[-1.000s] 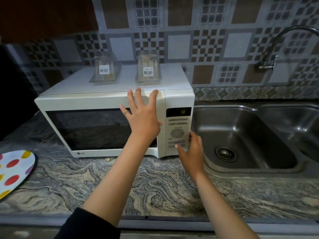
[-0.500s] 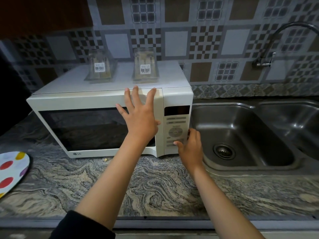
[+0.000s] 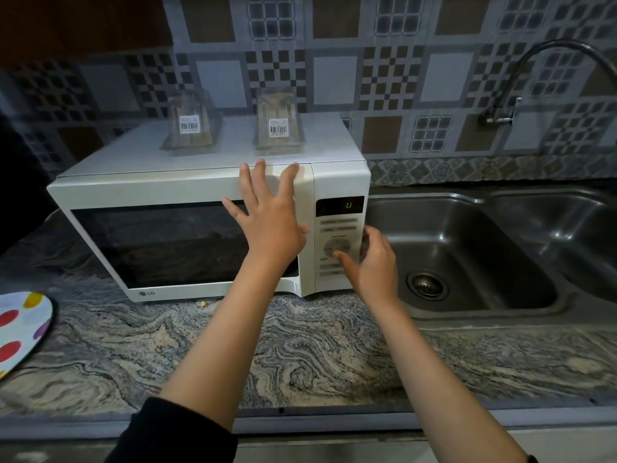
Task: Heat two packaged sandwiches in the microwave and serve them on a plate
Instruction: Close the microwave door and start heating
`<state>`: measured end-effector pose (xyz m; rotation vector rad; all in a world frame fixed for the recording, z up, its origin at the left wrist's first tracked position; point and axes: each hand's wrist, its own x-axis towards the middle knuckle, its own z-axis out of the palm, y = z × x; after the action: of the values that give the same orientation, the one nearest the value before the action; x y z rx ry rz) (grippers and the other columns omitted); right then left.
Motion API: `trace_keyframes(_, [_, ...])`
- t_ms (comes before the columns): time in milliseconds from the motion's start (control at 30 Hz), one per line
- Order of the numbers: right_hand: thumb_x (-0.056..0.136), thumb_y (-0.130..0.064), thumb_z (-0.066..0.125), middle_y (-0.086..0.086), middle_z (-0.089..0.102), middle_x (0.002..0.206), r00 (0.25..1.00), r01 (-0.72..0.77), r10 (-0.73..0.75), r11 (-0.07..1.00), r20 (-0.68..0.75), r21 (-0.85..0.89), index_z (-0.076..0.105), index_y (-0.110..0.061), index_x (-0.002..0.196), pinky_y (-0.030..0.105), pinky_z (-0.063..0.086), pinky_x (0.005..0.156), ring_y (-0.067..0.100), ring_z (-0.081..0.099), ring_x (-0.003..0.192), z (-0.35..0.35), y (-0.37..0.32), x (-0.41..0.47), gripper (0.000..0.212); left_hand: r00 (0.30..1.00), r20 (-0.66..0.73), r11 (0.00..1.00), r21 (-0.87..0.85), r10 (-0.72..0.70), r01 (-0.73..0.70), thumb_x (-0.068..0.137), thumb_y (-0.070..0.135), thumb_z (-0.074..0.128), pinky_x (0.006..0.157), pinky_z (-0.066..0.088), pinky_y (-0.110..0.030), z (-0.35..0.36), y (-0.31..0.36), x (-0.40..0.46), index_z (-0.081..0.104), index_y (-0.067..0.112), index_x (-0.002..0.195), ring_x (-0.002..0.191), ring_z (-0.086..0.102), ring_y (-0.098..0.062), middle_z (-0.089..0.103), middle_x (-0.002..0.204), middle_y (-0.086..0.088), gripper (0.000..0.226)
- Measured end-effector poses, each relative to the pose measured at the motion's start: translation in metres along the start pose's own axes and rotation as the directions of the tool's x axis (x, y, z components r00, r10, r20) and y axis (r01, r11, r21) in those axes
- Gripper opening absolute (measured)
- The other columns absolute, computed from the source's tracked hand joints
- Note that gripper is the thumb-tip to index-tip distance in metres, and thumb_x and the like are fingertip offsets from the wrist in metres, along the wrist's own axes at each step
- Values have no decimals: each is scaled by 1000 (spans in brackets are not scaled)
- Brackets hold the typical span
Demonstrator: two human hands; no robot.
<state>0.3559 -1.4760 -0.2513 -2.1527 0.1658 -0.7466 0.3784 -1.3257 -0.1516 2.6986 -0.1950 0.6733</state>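
Right hand [image 3: 374,262] risen to microwave [image 3: 187,188] dial, seemingly touching; left hand [image 3: 270,218] flat on door.

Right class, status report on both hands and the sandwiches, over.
Left hand flat on microwave door. Right hand thumbing control panel. Two packaged sandwiches on top, unheated.

Dim indoor light falls from above and in front; the upper left corner sinks into shadow. Soft glare shines on the sink [image 3: 467,248]. Wide-angle bending curves the edges; the sandwich labels blur.
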Motion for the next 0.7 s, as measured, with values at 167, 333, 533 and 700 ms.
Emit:
trace_keyframes(167, [78,-36,76,5,59,114,1000,-1,0,1000,-23,-29,50,-11,122,34,51,75,20,59,98,2,-3,1,57,1000,-11,1000,-11,5,-5,71,25,80,106,-5,-68,1,0,-1,19,39,142,144,-15,-32,-1,157,-10,95])
trace_keyframes(333, [79,-33,76,7,55,112,999,-20,18,998,-41,-58,48,-9,116,29,44,66,21,57,93,7,-7,2,52,1000,-4,1000,12,17,-17,72,26,80,106,-5,-68,2,-1,0,16,38,143,144,-16,-33,-3,157,-11,96])
trace_keyframes(533, [81,-29,74,10,54,112,997,-65,60,989,-46,-132,45,-7,112,29,39,61,26,58,92,11,-14,2,47,1000,-7,998,55,25,-25,72,28,80,106,-4,-69,4,-2,1,14,37,144,143,-14,-36,-2,156,-14,98])
trace_keyframes(700, [82,-28,72,12,53,112,999,-51,49,984,-16,-169,43,-6,109,34,45,60,30,59,91,9,-18,2,45,1000,-11,998,65,21,-20,71,29,80,106,-2,-69,3,0,0,15,37,144,144,-13,-36,-1,156,-14,99])
